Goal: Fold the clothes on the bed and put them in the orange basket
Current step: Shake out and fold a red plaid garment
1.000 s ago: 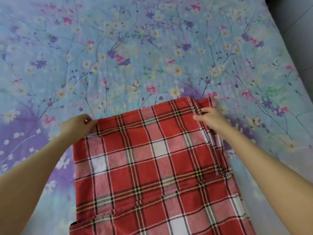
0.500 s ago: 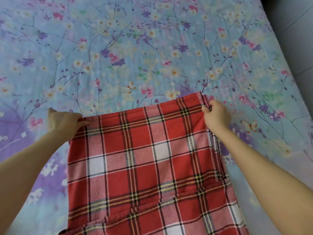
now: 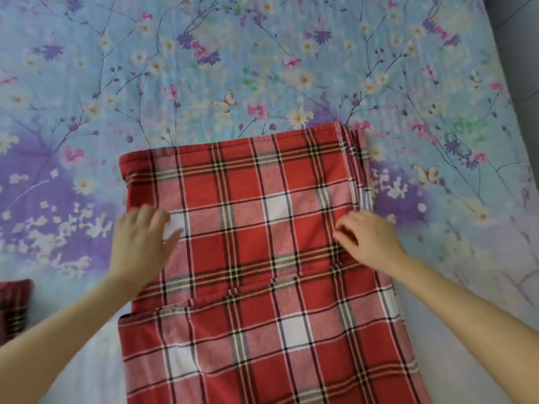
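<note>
Plaid garment [image 3: 262, 228] ran lengthwise up the frame; left hand [image 3: 143, 237] lay flat, released, on its left edge; right hand [image 3: 369, 239] opposite, equally near, grip indeterminate.

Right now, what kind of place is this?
Most likely a bedroom. A blue floral bedsheet fills the view. A red plaid garment lies spread on it, with the left hand and right hand resting on it. A strip of grey floor shows past the bed's right edge.
</note>
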`<state>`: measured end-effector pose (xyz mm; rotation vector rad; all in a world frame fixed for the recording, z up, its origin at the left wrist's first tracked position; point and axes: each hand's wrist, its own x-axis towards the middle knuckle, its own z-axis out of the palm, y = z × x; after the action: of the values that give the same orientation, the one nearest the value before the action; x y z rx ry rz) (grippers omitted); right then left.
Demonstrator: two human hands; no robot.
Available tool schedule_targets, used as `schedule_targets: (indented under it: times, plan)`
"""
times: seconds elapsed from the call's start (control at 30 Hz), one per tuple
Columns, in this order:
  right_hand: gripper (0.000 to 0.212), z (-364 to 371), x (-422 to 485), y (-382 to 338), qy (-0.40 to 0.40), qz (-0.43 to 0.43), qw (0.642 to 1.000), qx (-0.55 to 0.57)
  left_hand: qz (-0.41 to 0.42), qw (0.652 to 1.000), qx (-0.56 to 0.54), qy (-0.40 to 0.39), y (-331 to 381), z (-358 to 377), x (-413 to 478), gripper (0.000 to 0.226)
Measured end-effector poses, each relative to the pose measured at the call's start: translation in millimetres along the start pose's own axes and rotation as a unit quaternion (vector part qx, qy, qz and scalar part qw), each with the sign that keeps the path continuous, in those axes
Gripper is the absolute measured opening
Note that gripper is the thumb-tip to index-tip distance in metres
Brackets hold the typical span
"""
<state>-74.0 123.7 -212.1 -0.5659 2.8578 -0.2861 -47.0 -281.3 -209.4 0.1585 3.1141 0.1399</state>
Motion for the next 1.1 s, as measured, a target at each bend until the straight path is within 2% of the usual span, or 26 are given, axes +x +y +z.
schedule_targets:
  times: [0.07, 0.1, 0.17, 0.23, 0.33, 0.43, 0.5, 0.57, 0.63, 0.7, 0.77, 0.83, 0.9, 0.93, 1.0, 1.07, 1.1]
  plan:
    - [0.042, 8, -39, 1, -0.075, -0.022, 0.997, -0.026, 0.048, 0.99, -0.074, -0.109, 13, 0, -48, 0.045]
    - [0.044, 9, -47, 5, -0.11, -0.007, 0.994, -0.025, 0.062, 0.982, -0.084, -0.159, 15, 5, -66, 0.05]
    - [0.041, 6, -56, 10, -0.158, 0.021, 0.987, -0.021, 0.056, 0.962, -0.067, -0.259, 13, 7, -93, 0.061]
    - [0.035, -2, -58, 11, -0.212, 0.032, 0.977, -0.011, 0.039, 0.925, -0.041, -0.375, 8, 2, -106, 0.069]
    - [0.015, -27, -59, 9, -0.228, 0.066, 0.97, 0.055, 0.021, 0.896, -0.023, -0.442, 1, -14, -108, 0.039]
    - [0.037, -70, -50, 11, -0.187, 0.115, 0.964, 0.153, -0.038, 0.91, -0.07, -0.407, -8, -46, -85, 0.036]
    - [0.034, -99, -28, 17, -0.091, 0.122, 0.971, 0.186, -0.107, 0.929, -0.167, -0.314, -17, -68, -52, 0.034]
    - [0.025, -117, 6, 21, -0.002, 0.145, 0.968, 0.203, -0.173, 0.931, -0.245, -0.206, -27, -81, -12, 0.028]
    - [0.019, -123, 47, 24, 0.018, 0.164, 0.965, 0.203, -0.216, 0.917, -0.296, -0.16, -37, -84, 26, 0.019]
    - [0.018, -116, 85, 27, -0.037, 0.17, 0.969, 0.178, -0.225, 0.908, -0.301, -0.187, -42, -79, 51, 0.017]
    - [0.029, -98, 108, 27, -0.122, 0.182, 0.967, 0.132, -0.216, 0.909, -0.27, -0.234, -42, -65, 63, 0.019]
    - [0.045, -75, 118, 24, -0.181, 0.197, 0.956, 0.119, -0.197, 0.924, -0.197, -0.263, -40, -52, 70, 0.029]
    - [0.049, -53, 120, 19, -0.204, 0.197, 0.955, 0.083, -0.168, 0.937, -0.101, -0.29, -35, -40, 75, 0.041]
    - [0.048, -45, 119, 17, -0.205, 0.191, 0.959, 0.052, -0.151, 0.942, -0.048, -0.295, -32, -39, 78, 0.047]
    - [0.039, -40, 113, 10, -0.177, 0.166, 0.97, -0.019, -0.106, 0.953, 0.021, -0.284, -23, -37, 83, 0.044]
    - [0.024, -45, 95, 0, -0.1, 0.117, 0.987, -0.042, -0.062, 0.956, -0.01, -0.287, -14, -39, 81, 0.037]
    - [0.019, -50, 82, -4, -0.073, 0.086, 0.993, -0.02, -0.056, 0.951, -0.07, -0.296, -11, -42, 77, 0.037]
